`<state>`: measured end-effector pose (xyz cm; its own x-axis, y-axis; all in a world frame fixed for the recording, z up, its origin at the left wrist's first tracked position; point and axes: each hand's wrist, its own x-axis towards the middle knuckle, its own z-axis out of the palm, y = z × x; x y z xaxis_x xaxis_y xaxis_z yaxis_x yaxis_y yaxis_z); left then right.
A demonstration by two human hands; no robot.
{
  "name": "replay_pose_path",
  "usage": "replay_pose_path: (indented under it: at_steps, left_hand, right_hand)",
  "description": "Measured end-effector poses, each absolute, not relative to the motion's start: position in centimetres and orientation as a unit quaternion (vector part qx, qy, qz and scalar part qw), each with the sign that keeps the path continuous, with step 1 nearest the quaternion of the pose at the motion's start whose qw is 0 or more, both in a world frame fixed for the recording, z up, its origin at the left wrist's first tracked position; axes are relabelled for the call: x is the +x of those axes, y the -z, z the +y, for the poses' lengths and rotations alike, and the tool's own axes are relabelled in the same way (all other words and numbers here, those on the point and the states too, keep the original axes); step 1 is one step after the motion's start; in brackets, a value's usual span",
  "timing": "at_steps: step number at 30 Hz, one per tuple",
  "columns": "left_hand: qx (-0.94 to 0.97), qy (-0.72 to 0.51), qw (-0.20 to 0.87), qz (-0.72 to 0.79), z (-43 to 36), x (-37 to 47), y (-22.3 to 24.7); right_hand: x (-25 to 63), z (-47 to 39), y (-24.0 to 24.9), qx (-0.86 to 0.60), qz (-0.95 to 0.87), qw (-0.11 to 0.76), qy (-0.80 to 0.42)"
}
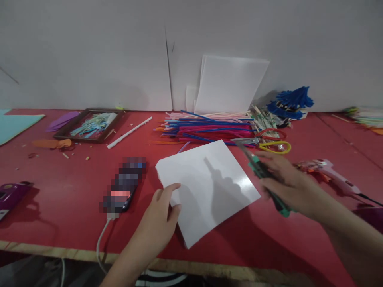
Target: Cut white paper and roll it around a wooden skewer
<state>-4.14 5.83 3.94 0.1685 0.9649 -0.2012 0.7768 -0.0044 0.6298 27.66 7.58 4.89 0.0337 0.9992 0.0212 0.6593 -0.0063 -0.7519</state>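
Board (pixel 206 171), white & glossy, lay flat-ish on red table (pixel 74 227), near front edge, roughly centre. Its L corner looked blunted and a bit ragged; other visible edges read straight. No cut line visible across the face. So: prob some trimming done at that corner, face uncut AFAICT; amt left cdn't be told from this view.

L hand (pixel 160 213) had fingers spread over board's L edge, pressing it down, not gripping. R hand (pixel 284 183) was closed round a green cutter (pixel 267 179), blade up & angled away, held above/beside board's R side. Blade looked clear of board; its shadow + hand's fell on the face. Blade blurred, so exposed length unclear.

Just behind board: pile of coloured pipe cleaners (pixel 209 129), w/ scissors (pixel 251 140) (red + yellow handles) at its R end. White sheets (pixel 231 83) leaned on wall (pixel 89 52) behind that, blue fuzzy pc (pixel 295 103) to their R. Glue gun (pixel 342 177) sat beyond R hand. L of board: phone (pixel 128 185) w/ white cable (pixel 98 243), then white stick (pixel 130 133) and dark frame (pixel 115 125) w/ pale strips inside, farther back.
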Motion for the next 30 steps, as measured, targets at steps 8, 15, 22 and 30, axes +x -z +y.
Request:
replay_pose_path:
  at_steps: [8,15,22,30]
  left_hand:
    - [0.751,0.009,0.188,0.633,6.8,-2.2,-6.7]
    - [0.841,-0.038,0.101,0.530,11.2,1.7,-5.1]
    - [0.864,-0.077,0.095,0.488,13.5,1.3,-2.5]
    - [0.864,-0.085,0.101,0.487,13.9,0.6,-1.6]
  right_hand:
    - [22.9,7.3,-2.3,-0.583,-0.728,0.252,-0.257]
    - [20.1,9.9,-2.1,-0.559,-0.756,0.232,-0.248]
    - [18.2,11.6,-2.8,-0.581,-0.754,0.166,-0.259]
    - [17.5,11.8,-2.6,-0.591,-0.749,0.142,-0.263]
